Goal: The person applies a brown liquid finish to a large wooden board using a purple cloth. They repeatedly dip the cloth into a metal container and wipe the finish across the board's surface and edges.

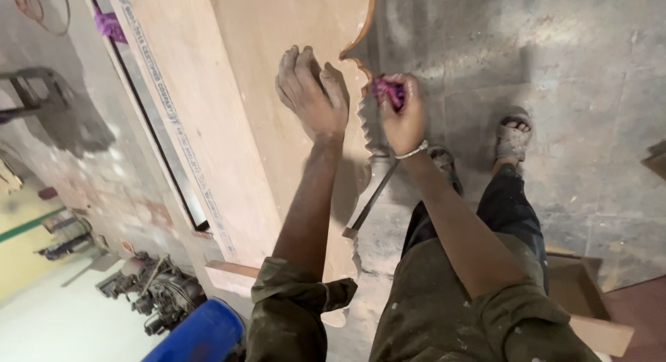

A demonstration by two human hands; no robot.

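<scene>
Blue drum, dusty machine, cardboard box, grey concrete floor

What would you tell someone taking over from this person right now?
Left hand: flat, palm down on the plywood panel, steadying it.
Right hand: pinching a folded purple abrasive piece against the panel's scalloped cut edge.
The panel leans over the dusty concrete floor.
Done: the curved edge is cut and looks pale and dusty near the hands.
Left: the lower stretch of the edge, nearer the person's body; how smooth it is cannot be told.

Rolled olive-green sleeves are flecked with pale paint. A thin metal bangle circles the right wrist. Dusty grey sandals cover the feet.
</scene>
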